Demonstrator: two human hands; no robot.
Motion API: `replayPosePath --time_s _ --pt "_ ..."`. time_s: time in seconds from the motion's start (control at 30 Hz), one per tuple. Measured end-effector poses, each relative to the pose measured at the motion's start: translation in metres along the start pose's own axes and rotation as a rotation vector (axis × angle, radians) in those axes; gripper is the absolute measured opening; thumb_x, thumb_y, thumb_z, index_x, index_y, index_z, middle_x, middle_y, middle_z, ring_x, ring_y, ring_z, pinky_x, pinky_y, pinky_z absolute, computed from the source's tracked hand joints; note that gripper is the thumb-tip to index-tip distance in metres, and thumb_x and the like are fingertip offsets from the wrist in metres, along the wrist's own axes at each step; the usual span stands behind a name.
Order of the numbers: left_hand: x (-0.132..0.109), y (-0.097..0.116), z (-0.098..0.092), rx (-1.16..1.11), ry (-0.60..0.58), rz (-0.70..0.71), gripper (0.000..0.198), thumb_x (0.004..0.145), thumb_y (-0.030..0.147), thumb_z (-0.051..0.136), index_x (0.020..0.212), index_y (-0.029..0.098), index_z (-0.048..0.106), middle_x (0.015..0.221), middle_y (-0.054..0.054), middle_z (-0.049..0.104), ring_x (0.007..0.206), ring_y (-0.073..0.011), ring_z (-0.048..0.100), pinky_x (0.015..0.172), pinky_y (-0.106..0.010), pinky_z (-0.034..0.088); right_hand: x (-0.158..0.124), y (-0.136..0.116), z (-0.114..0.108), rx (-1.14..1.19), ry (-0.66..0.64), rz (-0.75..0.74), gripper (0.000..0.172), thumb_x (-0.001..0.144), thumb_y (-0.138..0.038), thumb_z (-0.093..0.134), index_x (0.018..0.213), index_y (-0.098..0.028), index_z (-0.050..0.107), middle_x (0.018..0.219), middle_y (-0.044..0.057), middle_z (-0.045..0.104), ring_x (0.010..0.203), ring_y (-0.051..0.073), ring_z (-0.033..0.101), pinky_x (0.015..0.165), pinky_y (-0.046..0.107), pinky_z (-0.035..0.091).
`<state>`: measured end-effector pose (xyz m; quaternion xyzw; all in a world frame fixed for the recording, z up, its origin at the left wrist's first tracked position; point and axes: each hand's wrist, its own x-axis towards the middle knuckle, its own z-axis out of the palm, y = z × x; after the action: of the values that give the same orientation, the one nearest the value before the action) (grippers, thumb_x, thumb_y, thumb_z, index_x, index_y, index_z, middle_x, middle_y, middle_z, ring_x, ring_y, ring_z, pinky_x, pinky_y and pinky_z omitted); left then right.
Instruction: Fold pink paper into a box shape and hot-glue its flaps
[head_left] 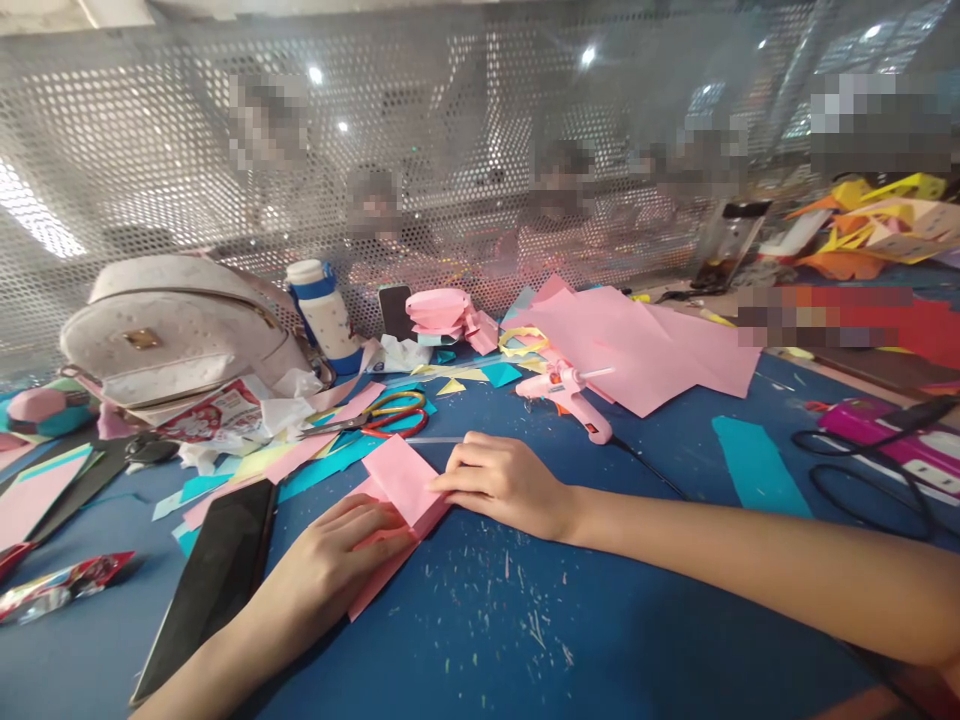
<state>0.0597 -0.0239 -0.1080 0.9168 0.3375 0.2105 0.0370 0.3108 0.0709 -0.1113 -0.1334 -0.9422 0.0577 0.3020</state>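
A folded piece of pink paper [401,475] lies on the blue table with one square flap raised above the layers beneath. My left hand [334,550] holds its lower left part, fingers laid across the paper and the thumb side partly hidden. At the right edge, my right hand [510,485] grips the paper between thumb and fingers. Just behind my hands are scissors [386,415] with orange and yellow-green handles. A pink glue gun [570,390] rests farther back, beyond my right hand, its black cord trailing right. Beside my left forearm lies a black phone [214,570].
Paper scraps surround a pale backpack [180,320] and a white-and-blue bottle [326,315] at the back left. Large pink sheets [652,345] lie behind the glue gun. A purple power strip [885,440] with black cords is at right. A perforated metal screen [450,130] stands behind.
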Motion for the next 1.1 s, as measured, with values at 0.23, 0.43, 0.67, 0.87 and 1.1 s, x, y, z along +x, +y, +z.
replayPosePath --time_s 0.23,0.43,0.67,0.87,1.1 --pt "-0.0021 0.0048 -0.0018 0.021 -0.060 -0.067 0.028 0.096 0.014 0.041 0.117 0.019 0.059 0.105 -0.010 0.062 0.095 -0.0201 0.056 0.082 -0.035 0.049 -0.0022 0.0008 0.0001 0.047 -0.045 0.072 0.026 0.094 -0.024 0.055 0.118 -0.022 0.064 0.090 0.003 0.067 0.084 0.016 0.055 0.076 0.028 0.046" --pt "-0.0021 0.0060 -0.0025 0.018 -0.062 -0.082 0.028 0.095 0.014 0.042 0.116 0.020 0.060 0.103 -0.009 0.063 0.092 -0.0191 0.058 0.080 -0.033 0.050 -0.0010 -0.0013 -0.0003 0.087 -0.065 0.156 0.033 0.087 -0.015 0.063 0.119 -0.022 0.062 0.098 0.002 0.071 0.088 0.016 0.058 0.077 0.028 0.047" --pt "0.0003 0.0056 -0.0030 0.014 -0.062 -0.062 0.028 0.095 0.013 0.042 0.116 0.019 0.059 0.105 -0.009 0.062 0.094 -0.0194 0.056 0.081 -0.033 0.050 -0.0010 -0.0010 -0.0002 0.095 -0.060 0.148 0.032 0.086 -0.016 0.064 0.117 -0.022 0.063 0.099 0.001 0.071 0.088 0.017 0.058 0.077 0.029 0.047" --pt "-0.0005 0.0059 -0.0034 0.011 -0.046 -0.064 0.028 0.094 0.014 0.043 0.115 0.019 0.061 0.102 -0.009 0.064 0.091 -0.0189 0.058 0.080 -0.033 0.051 0.0003 -0.0008 -0.0014 0.085 -0.069 0.131 0.029 0.087 -0.021 0.065 0.116 -0.021 0.063 0.094 0.001 0.070 0.086 0.017 0.057 0.077 0.030 0.047" --pt "-0.0028 0.0044 -0.0021 0.003 -0.074 -0.077 0.029 0.094 0.011 0.043 0.117 0.019 0.058 0.105 -0.008 0.061 0.094 -0.0189 0.056 0.082 -0.032 0.048 -0.0002 -0.0015 -0.0041 0.117 -0.018 0.076 0.023 0.095 -0.028 0.054 0.113 -0.020 0.066 0.093 0.004 0.067 0.087 0.017 0.055 0.078 0.029 0.047"
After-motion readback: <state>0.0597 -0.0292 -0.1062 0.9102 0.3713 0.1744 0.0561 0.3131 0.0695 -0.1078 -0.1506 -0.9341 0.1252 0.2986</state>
